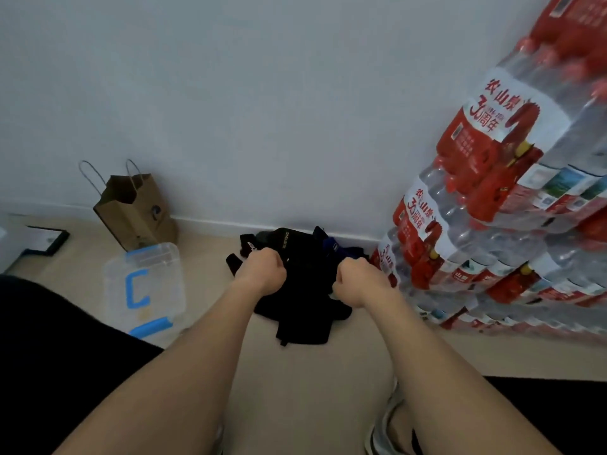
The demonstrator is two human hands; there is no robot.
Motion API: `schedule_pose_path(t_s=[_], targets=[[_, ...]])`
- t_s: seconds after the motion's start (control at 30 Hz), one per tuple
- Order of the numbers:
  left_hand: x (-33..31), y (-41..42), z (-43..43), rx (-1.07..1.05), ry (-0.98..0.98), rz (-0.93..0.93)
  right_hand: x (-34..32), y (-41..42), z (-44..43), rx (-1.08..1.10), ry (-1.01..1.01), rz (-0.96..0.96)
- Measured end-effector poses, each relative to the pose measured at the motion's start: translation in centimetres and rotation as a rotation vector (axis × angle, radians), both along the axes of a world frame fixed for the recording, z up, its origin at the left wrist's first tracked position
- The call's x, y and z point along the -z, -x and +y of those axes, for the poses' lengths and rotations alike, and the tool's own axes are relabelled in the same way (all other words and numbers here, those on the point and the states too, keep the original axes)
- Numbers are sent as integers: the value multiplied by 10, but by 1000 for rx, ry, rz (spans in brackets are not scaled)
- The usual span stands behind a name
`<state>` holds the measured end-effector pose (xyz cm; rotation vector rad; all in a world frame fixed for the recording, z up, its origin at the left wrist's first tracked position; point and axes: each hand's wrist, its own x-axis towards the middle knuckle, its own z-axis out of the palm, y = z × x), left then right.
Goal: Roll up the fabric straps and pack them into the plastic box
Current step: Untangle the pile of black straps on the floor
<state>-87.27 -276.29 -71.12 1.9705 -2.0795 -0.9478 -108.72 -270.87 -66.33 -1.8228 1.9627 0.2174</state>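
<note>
A heap of black fabric straps (303,290) lies on the beige floor by the wall, with a dark blue strap (335,246) at its far side. My left hand (262,270) is curled into a fist gripping the left part of the black fabric. My right hand (359,280) is curled the same way on the right part. A flap of the fabric hangs toward me between the two fists. The clear plastic box (144,287) with blue latches stands on the floor to the left of the heap, and its inside looks bare.
A brown paper bag (134,211) stands against the wall behind the box. Stacked shrink-wrapped packs of water bottles (499,224) fill the right side. A dark flat frame (49,241) lies at far left. My shoe (384,431) shows at the bottom.
</note>
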Motion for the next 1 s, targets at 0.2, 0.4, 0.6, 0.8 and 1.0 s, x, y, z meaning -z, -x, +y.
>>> schedule_pose_path(t_s=[0.2, 0.4, 0.6, 0.8, 1.0], targets=[[70, 10, -27, -34, -121, 9, 70, 1, -33, 133, -35, -169], [141, 2, -32, -401, -256, 169, 151, 17, -41, 423, 47, -219], [180, 3, -31, -580, -569, 566, 209, 28, -42, 661, -38, -559], [191, 11, -37, -675, -454, 661, 234, 22, -44, 787, -241, -805], [187, 18, -29, -582, -456, 703, 229, 19, -44, 668, -103, -740]])
